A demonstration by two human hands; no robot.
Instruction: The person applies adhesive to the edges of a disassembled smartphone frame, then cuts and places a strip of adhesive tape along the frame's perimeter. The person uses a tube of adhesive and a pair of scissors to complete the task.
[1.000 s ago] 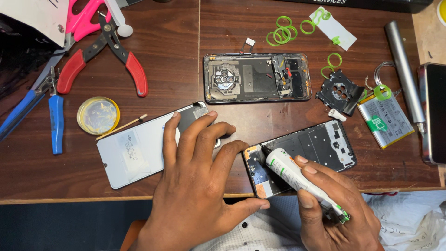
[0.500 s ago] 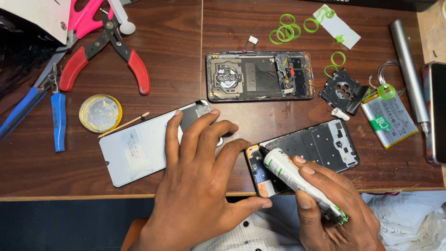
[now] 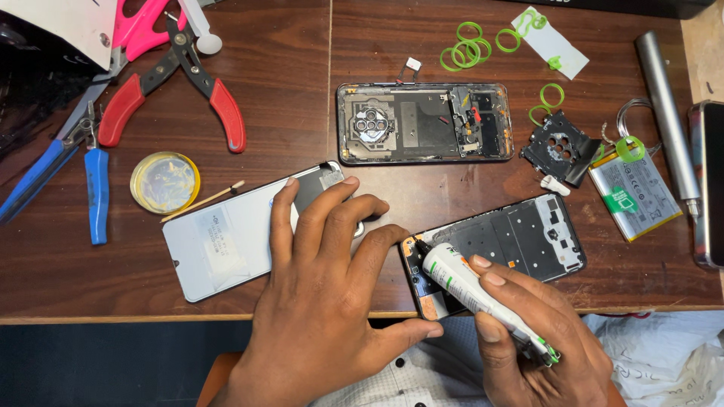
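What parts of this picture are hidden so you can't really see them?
Head view:
- The right end of the screen panel lies under the left hand.
- The near corner of the phone frame is covered by the glue tube and the right hand.
- The dark phone is cut off by the right edge.
- The blue-handled tool runs off the left edge.
- The battery label is too small to make out.

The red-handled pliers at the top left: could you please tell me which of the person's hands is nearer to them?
Left. The left hand lies on the white phone screen panel, below the red-handled pliers. The right hand, holding a glue tube, is farther right.
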